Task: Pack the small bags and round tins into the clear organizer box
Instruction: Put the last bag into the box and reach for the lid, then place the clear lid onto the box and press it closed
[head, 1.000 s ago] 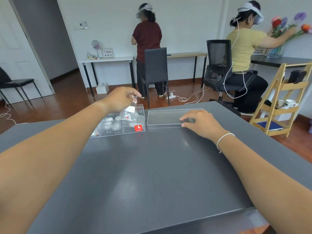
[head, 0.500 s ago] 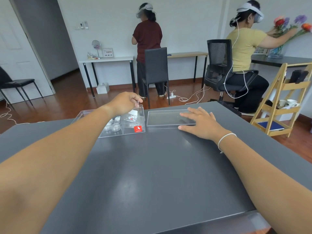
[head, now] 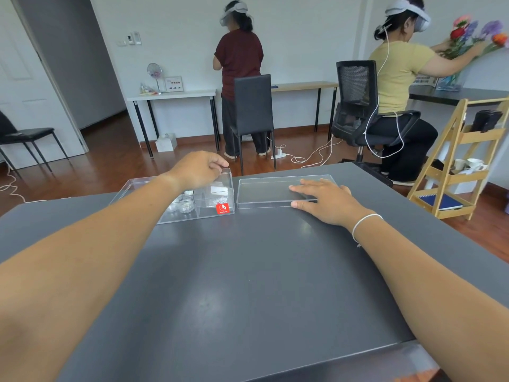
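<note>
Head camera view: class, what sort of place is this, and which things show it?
Probably a shared workroom or data-recording room, not a home: two people wearing headsets work at wall desks, an office chair nearby, and a grey table holds a clear organizer box.

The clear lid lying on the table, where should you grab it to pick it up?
Probably by its long edges. The clear lid lies flat on the table, thin with a low rim, so the right hand, already resting on its right end, could pinch the near and far rims from above.
</note>
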A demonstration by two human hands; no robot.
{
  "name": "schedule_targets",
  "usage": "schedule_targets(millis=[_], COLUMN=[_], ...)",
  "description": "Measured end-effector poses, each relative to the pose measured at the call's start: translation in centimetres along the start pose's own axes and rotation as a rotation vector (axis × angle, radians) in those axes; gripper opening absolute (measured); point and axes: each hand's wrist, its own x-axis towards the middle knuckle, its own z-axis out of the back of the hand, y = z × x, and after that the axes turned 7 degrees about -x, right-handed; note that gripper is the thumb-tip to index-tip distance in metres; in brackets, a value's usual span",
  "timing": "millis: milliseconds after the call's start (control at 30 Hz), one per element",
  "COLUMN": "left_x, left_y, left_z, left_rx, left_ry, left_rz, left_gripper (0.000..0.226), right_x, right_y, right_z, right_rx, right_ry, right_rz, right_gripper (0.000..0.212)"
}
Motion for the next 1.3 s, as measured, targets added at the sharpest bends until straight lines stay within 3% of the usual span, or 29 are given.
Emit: schedule_targets(millis=[200,367,500,667,833,1000,1300], left_x=[-0.4,-0.6,-1.0,-1.0,-0.6,-0.5,-0.9], left_y=[-0.5,-2.3,-3.5,-3.9,-3.9,-3.5,-2.6], left_z=[0.2,-0.5,-1.3,-2.0,-2.3,-2.5,-2.5], left_rx=[0.07,0.09,0.237,0.382,0.31,0.083,-0.042], left_ry=[-0.072,-0.021,0.112,0.144,0.058,0.132,0.052], left_rz=[-0.101,-0.217,-0.243,-0.23,-0.169,-0.066,-0.047], left_gripper=[0.027,0.026,0.044,0.065,0.067,0.076,0.077], right_x=[-0.1,-0.3,-0.4,-0.5,-0.6,-0.6,-0.5], right_y=[0.2,0.3,0.3,-0.1,-0.1,0.0,0.2], right_z=[0.2,0.3,0.4,0.5,0.6,0.7,0.7], right_rx=[-0.007,0.018,0.066,0.163,0.207,0.223,0.317], right_ry=[-0.012,-0.06,-0.108,-0.178,-0.208,-0.218,-0.192], right_rz=[-0.004,-0.013,-0.04,-0.07,-0.074,-0.073,-0.058], right_gripper=[0.048,0.046,0.045,0.042,0.041,0.04,0.045])
